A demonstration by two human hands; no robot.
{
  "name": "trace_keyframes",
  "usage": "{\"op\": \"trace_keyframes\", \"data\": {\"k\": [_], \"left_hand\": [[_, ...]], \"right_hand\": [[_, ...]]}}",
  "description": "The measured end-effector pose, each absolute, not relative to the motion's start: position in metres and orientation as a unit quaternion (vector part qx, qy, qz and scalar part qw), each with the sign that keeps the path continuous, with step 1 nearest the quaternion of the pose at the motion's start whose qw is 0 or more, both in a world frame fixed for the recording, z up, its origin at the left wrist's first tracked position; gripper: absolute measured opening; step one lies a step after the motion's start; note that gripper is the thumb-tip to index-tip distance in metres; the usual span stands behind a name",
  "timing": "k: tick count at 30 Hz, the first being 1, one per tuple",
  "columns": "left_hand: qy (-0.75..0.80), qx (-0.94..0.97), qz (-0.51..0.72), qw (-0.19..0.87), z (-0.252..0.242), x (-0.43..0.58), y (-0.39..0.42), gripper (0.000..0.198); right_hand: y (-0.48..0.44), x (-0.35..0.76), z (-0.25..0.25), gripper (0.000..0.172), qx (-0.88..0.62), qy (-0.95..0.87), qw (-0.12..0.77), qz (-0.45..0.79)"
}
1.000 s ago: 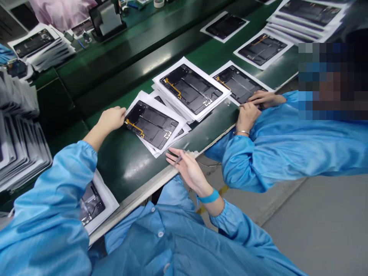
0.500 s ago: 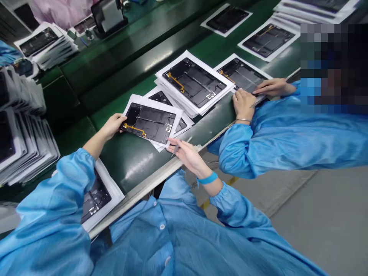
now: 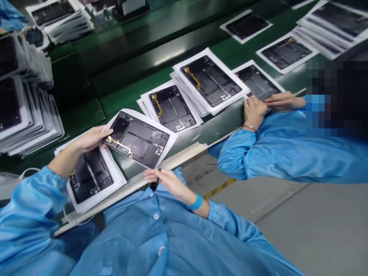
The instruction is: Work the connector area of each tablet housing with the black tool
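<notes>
Cool, fairly even light; the glossy dark-green bench [image 3: 169,57] beyond the left grip [image 3: 90,140] shows a pale glare streak, and the thin yellow ribbon cable [image 3: 120,147] beside that grip shines whitish. Blur softens the right grip [image 3: 169,183]; far to its right, coarse pixelation masks a patch.

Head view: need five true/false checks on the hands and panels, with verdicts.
1. The left hand grips the held panel at its left end. True.
2. The blue wristband is on the left wrist. False: it is on the right.
3. The held panel has no yellow strip. False: one runs along its lower left part.
4. The co-worker's hands are at another panel. True.
5. The right hand rests on the far-left stack. False: it is by the held panel's lower edge, a slim dark object among its fingers.
</notes>
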State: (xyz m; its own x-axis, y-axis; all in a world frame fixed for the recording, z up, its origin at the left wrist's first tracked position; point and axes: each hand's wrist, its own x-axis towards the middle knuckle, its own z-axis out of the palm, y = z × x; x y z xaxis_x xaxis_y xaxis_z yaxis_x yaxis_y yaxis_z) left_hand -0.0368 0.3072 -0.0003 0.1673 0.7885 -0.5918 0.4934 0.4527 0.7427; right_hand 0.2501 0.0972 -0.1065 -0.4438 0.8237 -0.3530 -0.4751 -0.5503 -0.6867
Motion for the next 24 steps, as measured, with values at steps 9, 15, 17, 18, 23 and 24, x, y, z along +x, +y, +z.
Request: {"op": "trace_keyframes", "data": {"k": [9,15,17,18,23,24], "left_hand": [[0.696,0.614,-0.011,0.372,-0.026,-0.037,0.343,0.02],[0.576,0.813,-0.002,0.081,-0.02,-0.035,0.284,0.045],[0.567,0.819,-0.028,0.082,-0.023,-0.035,0.251,0.04],[0.564,0.819,-0.045,0.094,-0.027,-0.034,0.237,0.038],[0.604,0.786,-0.058,0.12,-0.057,-0.02,0.211,0.028],[0.611,0.781,-0.054,0.116,-0.062,-0.018,0.215,0.028]], "right_hand": [[0.107,0.263,-0.067,0.065,-0.312,-0.486,0.282,0.766],[0.147,0.298,-0.077,0.06,-0.518,-0.542,0.426,0.506],[0.152,0.301,-0.087,0.064,-0.556,-0.54,0.434,0.46],[0.153,0.302,-0.092,0.066,-0.567,-0.538,0.43,0.452],[0.154,0.298,-0.104,0.068,-0.566,-0.555,0.398,0.462],[0.154,0.298,-0.105,0.067,-0.565,-0.558,0.395,0.462]]}}
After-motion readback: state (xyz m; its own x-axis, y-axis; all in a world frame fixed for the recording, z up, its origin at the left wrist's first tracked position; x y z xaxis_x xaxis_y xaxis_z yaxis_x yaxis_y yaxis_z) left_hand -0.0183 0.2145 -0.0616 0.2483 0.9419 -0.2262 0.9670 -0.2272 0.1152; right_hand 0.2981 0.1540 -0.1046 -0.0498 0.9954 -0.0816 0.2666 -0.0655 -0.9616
